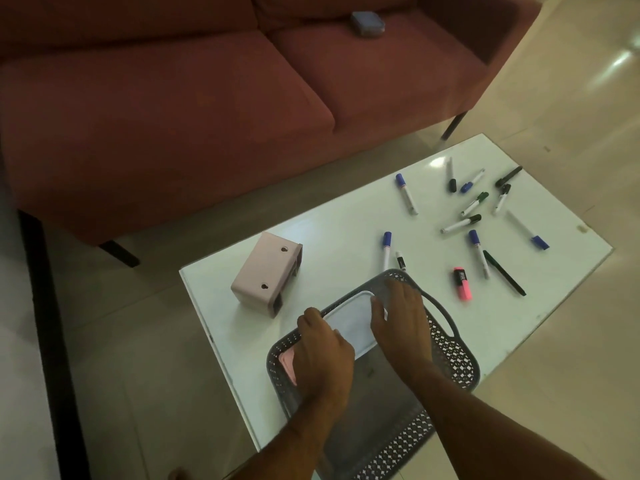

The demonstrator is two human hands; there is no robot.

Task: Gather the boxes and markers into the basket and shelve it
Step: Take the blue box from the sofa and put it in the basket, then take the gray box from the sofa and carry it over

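Gripping a white box (349,323) inside the grey basket (453,355), both hands, left (322,351) and right (401,317), clasp its ends; markers (474,202) lie scattered beyond the basket.

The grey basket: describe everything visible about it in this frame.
The grey basket looks like moulded plastic, with lattice-perforated walls, rounded corners and a cut-out handle on its far-right rim. It sits upright on the near part of the white table, its near end overhanging the edge. Inside lie a white box and something pink at the left wall. The left hand and right hand reach into it, both on the white box.
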